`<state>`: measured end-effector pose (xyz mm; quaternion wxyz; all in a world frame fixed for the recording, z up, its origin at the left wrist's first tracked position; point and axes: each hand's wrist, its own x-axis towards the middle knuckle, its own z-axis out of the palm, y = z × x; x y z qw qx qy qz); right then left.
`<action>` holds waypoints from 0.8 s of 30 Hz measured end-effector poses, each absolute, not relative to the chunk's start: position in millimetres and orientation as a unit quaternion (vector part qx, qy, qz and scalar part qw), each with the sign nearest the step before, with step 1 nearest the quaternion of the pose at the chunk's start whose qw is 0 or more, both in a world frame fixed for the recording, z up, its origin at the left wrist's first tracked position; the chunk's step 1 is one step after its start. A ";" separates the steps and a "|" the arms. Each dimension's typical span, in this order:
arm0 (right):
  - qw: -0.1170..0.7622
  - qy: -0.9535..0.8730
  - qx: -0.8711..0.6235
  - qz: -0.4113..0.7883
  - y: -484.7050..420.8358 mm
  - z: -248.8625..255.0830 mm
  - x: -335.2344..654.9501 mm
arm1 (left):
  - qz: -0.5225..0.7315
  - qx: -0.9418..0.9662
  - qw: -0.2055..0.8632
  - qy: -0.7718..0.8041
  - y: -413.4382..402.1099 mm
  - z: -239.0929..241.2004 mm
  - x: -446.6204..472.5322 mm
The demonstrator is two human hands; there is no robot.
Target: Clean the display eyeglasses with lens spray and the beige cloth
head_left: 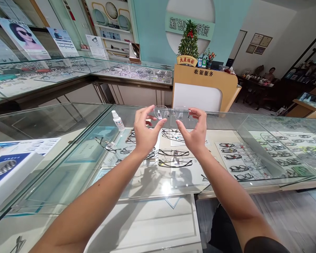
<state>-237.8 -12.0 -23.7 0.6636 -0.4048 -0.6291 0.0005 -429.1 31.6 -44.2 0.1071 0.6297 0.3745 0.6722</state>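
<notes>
A pair of clear-framed glasses (171, 112) is held up above the glass counter (76, 154) between both hands. My left hand (144, 130) pinches the left lens end with thumb and fingertips. My right hand (193, 131) pinches the right end the same way. Both arms reach forward over the display case. Under the glass lie several dark-framed glasses (173, 153) on white trays.
A small white spray bottle (118, 120) stands on the counter left of my hands. A blue and white box (7, 172) sits at the near left. Further display cases (131, 72), a wooden cashier desk (205, 88) with a potted plant (189, 44), and a seated person (270, 74) are behind.
</notes>
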 end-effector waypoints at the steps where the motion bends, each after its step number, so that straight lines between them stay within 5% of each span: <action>1: 0.662 -0.629 -0.408 0.001 -12.4 -23.1 -238.1 | 0.673 0.630 0.107 0.372 31.9 -44.5 -429.1; 24: 0.653 -0.591 -0.465 0.091 -18.9 -20.8 -243.0 | 0.692 0.600 0.089 0.392 25.3 -40.1 -426.6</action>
